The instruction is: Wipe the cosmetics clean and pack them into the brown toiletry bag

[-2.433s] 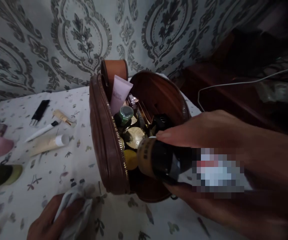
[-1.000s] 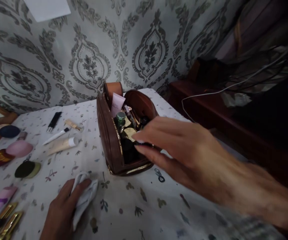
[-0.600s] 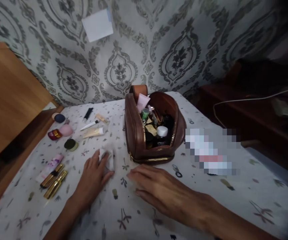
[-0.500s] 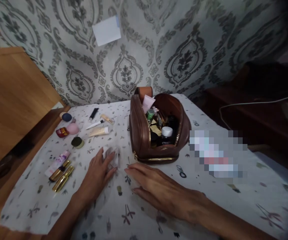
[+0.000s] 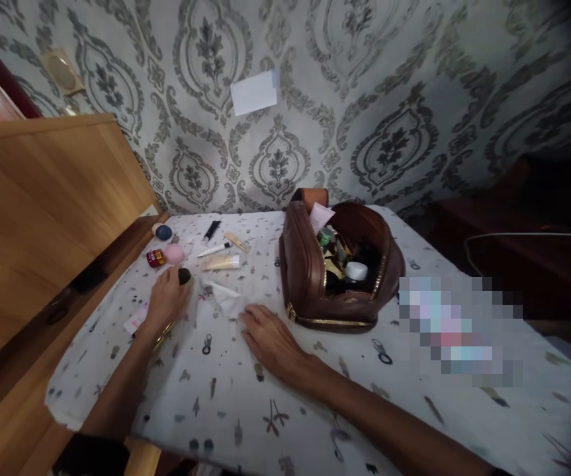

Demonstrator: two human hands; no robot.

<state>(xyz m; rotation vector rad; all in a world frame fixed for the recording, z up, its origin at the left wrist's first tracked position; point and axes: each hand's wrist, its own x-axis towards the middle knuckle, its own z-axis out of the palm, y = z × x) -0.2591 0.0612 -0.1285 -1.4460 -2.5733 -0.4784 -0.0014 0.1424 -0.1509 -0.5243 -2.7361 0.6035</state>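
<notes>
My left hand (image 5: 169, 299) reaches to the left side of the table, its fingers closed around a small round jar with a dark green top (image 5: 184, 276). Under that wrist, a gold tube (image 5: 164, 335) and a pink-and-white packet (image 5: 136, 318) are partly covered. A crumpled, see-through plastic bag (image 5: 224, 299) lies between the hands. My right hand (image 5: 269, 338) rests low on the cloth, with bent fingertips on the bag's near right edge. Behind it to the right stands an open brown toiletry bag (image 5: 302, 264), filled with bottles and tubes, including a white-capped one (image 5: 356, 271).
A pink sponge (image 5: 174, 253), a red jar (image 5: 155, 258), a cream tube (image 5: 221, 262), a white pen-like tube (image 5: 213, 250) and a black tube (image 5: 212, 230) lie at the back left. A wooden panel (image 5: 42, 198) borders the left; a patterned wall stands behind.
My left hand has moved left from the plastic bag to the green-topped jar. My right hand has come to the bag's edge. The whole view has shifted.
</notes>
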